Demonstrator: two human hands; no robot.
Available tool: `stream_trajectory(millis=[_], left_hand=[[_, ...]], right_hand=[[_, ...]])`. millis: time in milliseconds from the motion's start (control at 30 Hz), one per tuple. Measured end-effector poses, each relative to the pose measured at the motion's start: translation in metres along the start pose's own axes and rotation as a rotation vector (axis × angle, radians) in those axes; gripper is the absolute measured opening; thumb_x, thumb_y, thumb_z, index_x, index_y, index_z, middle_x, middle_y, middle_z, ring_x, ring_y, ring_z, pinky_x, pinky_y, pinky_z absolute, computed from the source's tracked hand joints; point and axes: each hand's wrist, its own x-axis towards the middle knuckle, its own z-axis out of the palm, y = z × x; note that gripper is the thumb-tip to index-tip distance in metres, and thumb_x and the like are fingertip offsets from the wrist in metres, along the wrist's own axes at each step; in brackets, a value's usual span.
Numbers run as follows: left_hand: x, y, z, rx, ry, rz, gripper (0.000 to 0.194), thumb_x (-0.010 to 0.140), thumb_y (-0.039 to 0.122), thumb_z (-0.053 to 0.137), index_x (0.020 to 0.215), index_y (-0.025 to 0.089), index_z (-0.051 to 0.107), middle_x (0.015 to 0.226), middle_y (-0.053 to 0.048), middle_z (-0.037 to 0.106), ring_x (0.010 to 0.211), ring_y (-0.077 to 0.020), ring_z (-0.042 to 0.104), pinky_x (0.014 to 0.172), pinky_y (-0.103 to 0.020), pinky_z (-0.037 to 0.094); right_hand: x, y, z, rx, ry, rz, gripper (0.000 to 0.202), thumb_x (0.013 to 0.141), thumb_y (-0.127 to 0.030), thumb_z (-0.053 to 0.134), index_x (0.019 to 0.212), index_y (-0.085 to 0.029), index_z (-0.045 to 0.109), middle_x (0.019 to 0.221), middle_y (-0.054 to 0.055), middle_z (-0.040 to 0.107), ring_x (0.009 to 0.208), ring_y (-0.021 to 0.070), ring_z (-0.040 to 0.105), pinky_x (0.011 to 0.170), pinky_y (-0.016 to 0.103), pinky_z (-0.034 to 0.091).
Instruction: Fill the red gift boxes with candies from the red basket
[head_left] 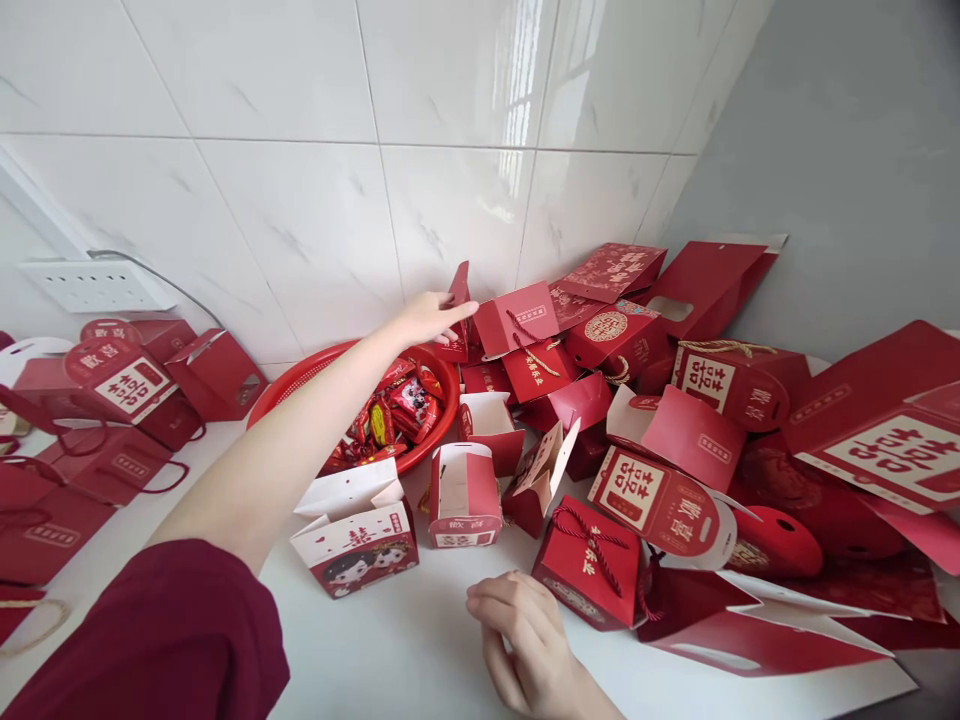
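My left hand [441, 318] reaches across a red basket [442, 425] of wrapped sweets [409, 398]. Its fingers are apart, right at a narrow upright red box [459, 285] by the wall; whether they touch it is unclear. Loosely curled above the table's near part, my right hand [525, 635] shows nothing in its fingers. The nearest thing to it is a red box with a twisted cord [592, 565]. Between the hands stand an open white box with cartoon faces [367, 560] and a red and white box [465, 500].
Many red gift boxes and bags [667, 500] are heaped on the right side of the white table [390, 650]. More red boxes [135, 385] stand at the left, below a socket strip [97, 287] with a cable. A tiled wall [300, 220] rises behind.
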Motion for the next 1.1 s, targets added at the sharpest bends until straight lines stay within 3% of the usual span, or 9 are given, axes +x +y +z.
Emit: stream_trajectory(millis=[133,200,300,400,467,667,867,1100], left_hand=[[-0.006,0.008,0.008,0.246,-0.090,0.102,0.064,0.080,0.034,0.070,0.141,0.019,0.053,0.079,-0.006,0.075,0.069,-0.0222,0.071,0.071,-0.030,0.054],[-0.004,0.005,0.011,0.266,-0.128,0.097,0.064,0.078,0.022,0.068,0.140,0.019,0.054,0.079,-0.005,0.075,0.066,-0.0213,0.070,0.068,-0.030,0.054],[0.002,-0.007,0.012,0.178,-0.111,0.094,0.073,0.072,0.008,0.063,0.143,0.020,0.050,0.118,-0.012,0.071,0.077,-0.0219,0.072,0.065,-0.028,0.055],[0.009,-0.025,0.006,0.121,-0.054,0.090,0.083,0.066,0.002,0.061,0.145,0.020,0.045,0.148,-0.014,0.047,0.103,-0.0253,0.069,0.068,-0.025,0.056],[0.011,-0.036,-0.001,0.145,-0.021,0.074,0.083,0.062,0.001,0.063,0.142,0.019,0.049,0.149,-0.014,0.046,0.110,-0.0272,0.066,0.072,-0.025,0.056],[0.004,-0.058,-0.019,0.227,-0.007,0.030,0.079,0.059,0.008,0.071,0.136,0.021,0.057,0.129,-0.010,0.066,0.087,-0.0239,0.073,0.081,-0.027,0.055],[-0.013,-0.046,-0.037,0.309,0.017,0.051,0.075,0.062,0.017,0.073,0.135,0.019,0.058,0.142,-0.008,0.056,0.125,-0.0282,0.056,0.107,-0.028,0.041],[-0.054,-0.035,-0.060,0.430,-0.038,0.066,0.062,0.077,0.040,0.065,0.137,0.027,0.056,0.128,-0.004,0.065,0.099,-0.0243,0.068,0.091,-0.034,0.052]], right_hand=[[0.001,0.001,0.001,0.010,0.005,0.003,0.040,0.079,0.000,0.044,0.115,-0.016,0.055,0.091,0.009,0.071,0.079,0.0192,0.068,0.069,0.034,0.057],[0.001,0.000,0.000,0.007,0.008,0.005,0.040,0.080,0.000,0.044,0.115,-0.016,0.055,0.091,0.009,0.071,0.079,0.0191,0.068,0.069,0.034,0.057],[0.002,0.000,-0.001,-0.014,0.002,0.017,0.040,0.080,0.000,0.043,0.114,-0.017,0.055,0.091,0.008,0.071,0.080,0.0189,0.068,0.071,0.034,0.056],[0.003,-0.001,-0.002,-0.026,-0.004,0.022,0.039,0.081,0.000,0.043,0.114,-0.016,0.054,0.091,0.008,0.070,0.080,0.0184,0.068,0.073,0.034,0.056],[0.004,-0.001,-0.002,-0.016,-0.004,0.014,0.038,0.080,0.000,0.043,0.113,-0.015,0.055,0.090,0.008,0.070,0.079,0.0184,0.068,0.072,0.034,0.055],[0.004,-0.001,0.000,-0.001,-0.015,0.017,0.039,0.080,-0.001,0.043,0.114,-0.016,0.054,0.091,0.008,0.070,0.079,0.0185,0.067,0.071,0.033,0.055],[0.002,0.000,0.002,0.008,-0.025,0.022,0.037,0.080,0.001,0.043,0.112,-0.014,0.055,0.090,0.008,0.070,0.080,0.0182,0.067,0.072,0.033,0.055],[-0.001,0.002,0.003,0.003,-0.041,0.040,0.035,0.083,0.000,0.044,0.112,-0.015,0.056,0.090,0.008,0.070,0.080,0.0178,0.067,0.076,0.034,0.054]])
